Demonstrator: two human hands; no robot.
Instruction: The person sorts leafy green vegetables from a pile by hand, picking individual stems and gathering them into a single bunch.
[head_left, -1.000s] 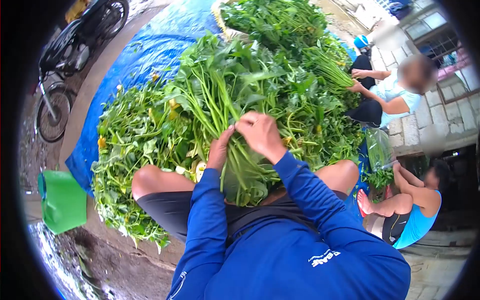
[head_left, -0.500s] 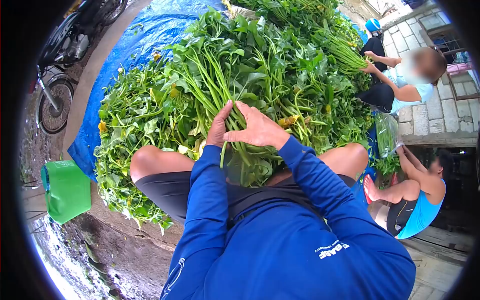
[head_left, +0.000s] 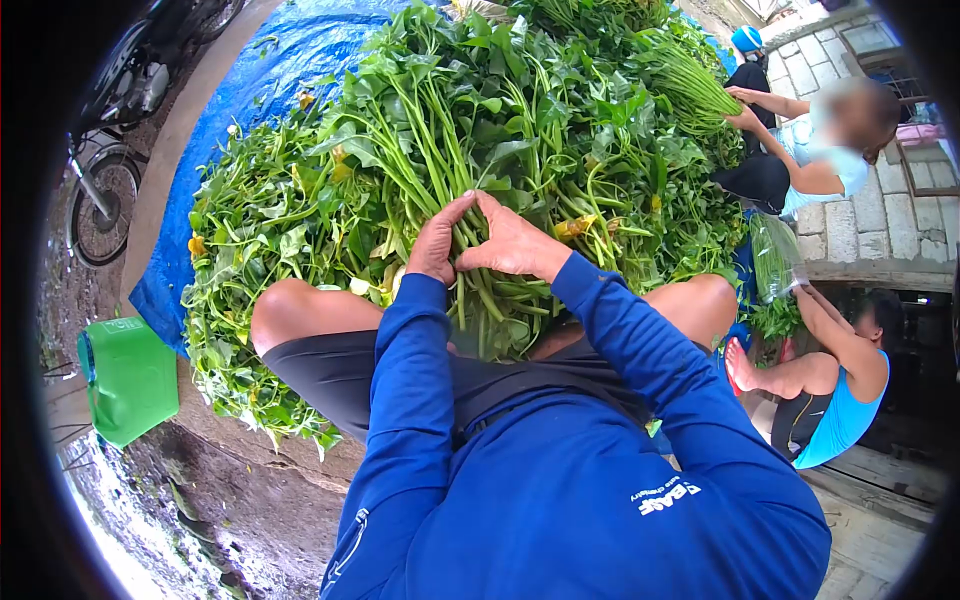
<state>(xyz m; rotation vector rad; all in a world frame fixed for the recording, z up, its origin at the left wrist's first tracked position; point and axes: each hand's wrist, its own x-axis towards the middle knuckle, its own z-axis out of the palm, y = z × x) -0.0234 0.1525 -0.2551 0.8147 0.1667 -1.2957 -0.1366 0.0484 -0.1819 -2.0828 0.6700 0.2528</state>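
Observation:
A bundle of long green leafy stems (head_left: 425, 150) lies over a large heap of leafy greens (head_left: 265, 245), its cut ends pointing toward my lap. My left hand (head_left: 437, 240) is wrapped round the left side of the bundle. From the right, my right hand (head_left: 512, 243) cups the same stems, its fingertips meeting those of my left hand at the top. Stem ends show below both hands, between my bent legs. Some yellowed leaves (head_left: 573, 228) stick out of the heap beside my right hand.
A blue tarp (head_left: 235, 95) lies under the heap. At the left are a green container (head_left: 130, 385) and a motorcycle (head_left: 105, 200). At the right, one person (head_left: 815, 165) holds a bunch of stems; another person (head_left: 835, 385) holds a clear plastic bag of greens (head_left: 773, 262).
My right hand has gone from pinching at the stems to cupping them against my left hand. The view has shifted slightly.

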